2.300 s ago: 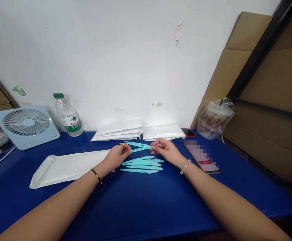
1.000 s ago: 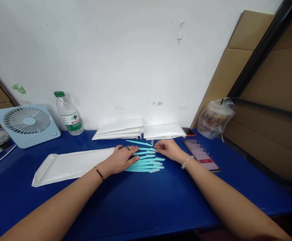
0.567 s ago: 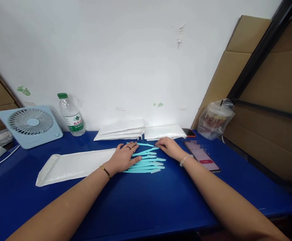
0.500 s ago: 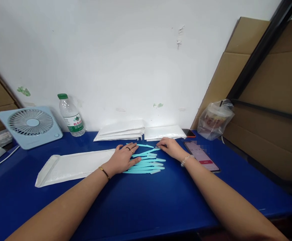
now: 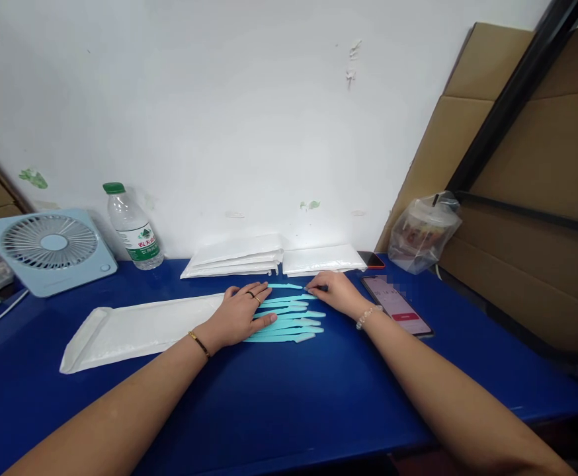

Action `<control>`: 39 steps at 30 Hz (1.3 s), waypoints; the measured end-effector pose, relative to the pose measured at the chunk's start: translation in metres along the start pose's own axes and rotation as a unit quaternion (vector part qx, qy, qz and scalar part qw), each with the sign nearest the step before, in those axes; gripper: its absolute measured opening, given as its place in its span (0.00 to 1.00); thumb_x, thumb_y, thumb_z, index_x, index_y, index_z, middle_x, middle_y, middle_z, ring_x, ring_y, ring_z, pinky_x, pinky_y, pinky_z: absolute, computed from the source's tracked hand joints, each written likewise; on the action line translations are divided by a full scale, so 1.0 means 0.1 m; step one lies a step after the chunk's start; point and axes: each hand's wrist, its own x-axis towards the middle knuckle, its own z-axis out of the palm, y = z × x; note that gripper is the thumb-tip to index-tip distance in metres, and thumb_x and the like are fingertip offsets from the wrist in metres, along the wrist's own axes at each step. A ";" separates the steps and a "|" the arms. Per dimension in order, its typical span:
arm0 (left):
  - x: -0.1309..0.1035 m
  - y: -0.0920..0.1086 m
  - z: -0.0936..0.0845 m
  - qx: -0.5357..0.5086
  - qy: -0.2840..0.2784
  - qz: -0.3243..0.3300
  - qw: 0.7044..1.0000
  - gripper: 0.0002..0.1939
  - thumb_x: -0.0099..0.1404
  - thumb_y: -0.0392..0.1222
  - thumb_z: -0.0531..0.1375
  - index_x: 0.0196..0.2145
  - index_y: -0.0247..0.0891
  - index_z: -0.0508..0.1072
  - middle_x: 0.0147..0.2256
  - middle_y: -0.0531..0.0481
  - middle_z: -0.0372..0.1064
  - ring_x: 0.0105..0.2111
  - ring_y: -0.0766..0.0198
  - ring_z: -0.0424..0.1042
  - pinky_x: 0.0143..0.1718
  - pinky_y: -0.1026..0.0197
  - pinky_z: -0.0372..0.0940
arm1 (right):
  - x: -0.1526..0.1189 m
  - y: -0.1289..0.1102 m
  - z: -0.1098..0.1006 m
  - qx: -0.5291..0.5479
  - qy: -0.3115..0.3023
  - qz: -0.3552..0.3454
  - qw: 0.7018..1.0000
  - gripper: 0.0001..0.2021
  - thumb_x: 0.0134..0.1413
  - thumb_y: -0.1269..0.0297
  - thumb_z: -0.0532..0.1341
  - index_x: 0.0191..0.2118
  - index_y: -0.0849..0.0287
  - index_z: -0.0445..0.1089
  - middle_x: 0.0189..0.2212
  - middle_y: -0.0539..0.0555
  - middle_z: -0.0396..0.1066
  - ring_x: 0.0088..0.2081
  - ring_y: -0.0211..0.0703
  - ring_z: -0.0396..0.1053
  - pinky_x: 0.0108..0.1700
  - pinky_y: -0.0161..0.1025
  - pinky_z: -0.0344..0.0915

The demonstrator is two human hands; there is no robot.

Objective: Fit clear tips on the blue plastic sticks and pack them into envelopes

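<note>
While my left hand [image 5: 242, 316] lies spread over the left ends of the turquoise eyebrow razors [image 5: 296, 316] on the table [image 5: 289, 403], my right hand [image 5: 333, 292] curls at the upper tips; I cannot tell if it grips 1. If my left hand drags, the row could skew; a right-hand nudge could cross the top 2.

On the counter [image 5: 289, 410], centre: tools [image 5: 293, 315] in a row | Left: envelope [image 5: 140, 330], fan [image 5: 54, 242] and bottle [image 5: 136, 231] behind it | Behind the tools: two envelope stacks [image 5: 234, 254], side by side near the wall [image 5: 229, 119] | Right: phone [image 5: 399, 311], bagged cup [image 5: 422, 235] behind it
</note>
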 end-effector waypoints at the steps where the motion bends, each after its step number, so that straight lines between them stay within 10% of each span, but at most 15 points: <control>1: 0.00 0.00 0.00 0.000 -0.001 0.001 1.000 0.34 0.65 0.64 0.44 0.63 0.46 0.53 0.63 0.43 0.49 0.61 0.48 0.49 0.57 0.44 0.43 | -0.01 0.00 -0.01 0.007 0.004 0.008 1.000 0.08 0.52 0.67 0.59 0.36 0.54 0.76 0.34 0.53 0.74 0.36 0.44 0.70 0.40 0.41 0.64; 39: 0.00 0.00 -0.02 0.018 -0.024 0.008 1.000 0.36 0.64 0.65 0.41 0.63 0.45 0.49 0.64 0.44 0.44 0.62 0.49 0.46 0.56 0.47 0.44 | 0.07 -0.04 0.15 0.025 0.005 0.093 0.995 0.06 0.48 0.64 0.63 0.30 0.58 0.76 0.27 0.52 0.72 0.28 0.38 0.65 0.31 0.34 0.60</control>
